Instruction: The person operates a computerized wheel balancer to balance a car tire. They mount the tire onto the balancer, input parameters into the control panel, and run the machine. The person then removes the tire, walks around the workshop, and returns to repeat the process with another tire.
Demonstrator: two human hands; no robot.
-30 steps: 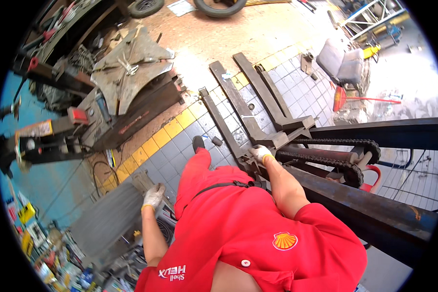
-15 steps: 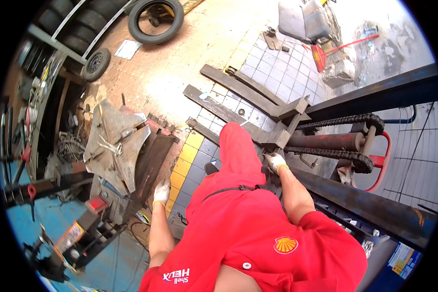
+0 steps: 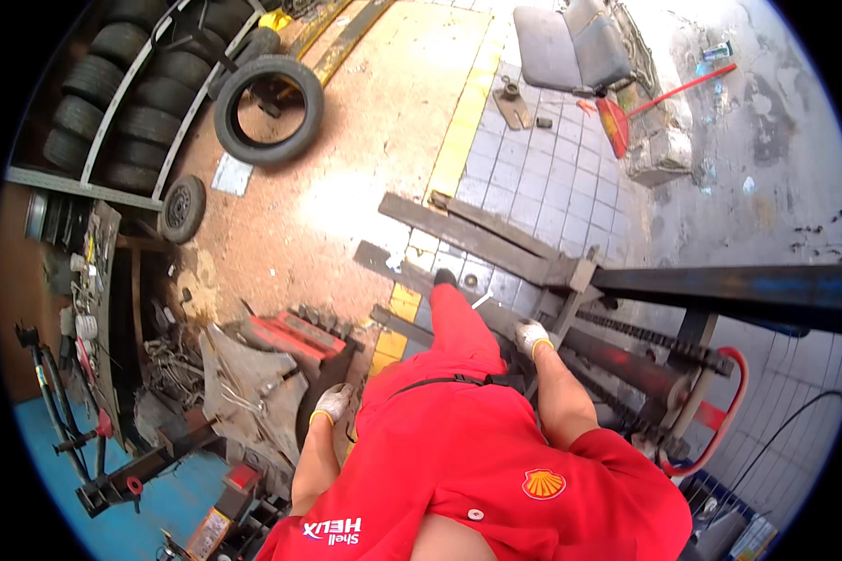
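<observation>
Floor (image 3: 421, 122): pinkish, tiled in grey and yellow toward the right hand, spreading ahead of both hands. Rack (image 3: 84, 182): loaded with tyres, well ahead and to the left of the left hand. Lift (image 3: 720, 290): dark steel beams, extending rightward from beside the right hand. Forks (image 3: 477, 241): lying low over the tiles, ahead and to the left of the right hand, the nearest ending close to it. Turntable (image 3: 253, 383): worn metal, just left of the left hand. Seat (image 3: 571, 47): grey, well ahead of the right hand. Broom (image 3: 613, 126): red, ahead and right of the right hand. Tyre (image 3: 276, 154): flat, well ahead of the left hand. Wheel (image 3: 183, 209): nearer the left hand, at its far left.

Right hand (image 3: 533, 338): gloved, at the lift beside the forks; contact and grip cannot be told. Left hand (image 3: 332, 402): gloved, lowered near the turntable; finger spread cannot be told.
</observation>
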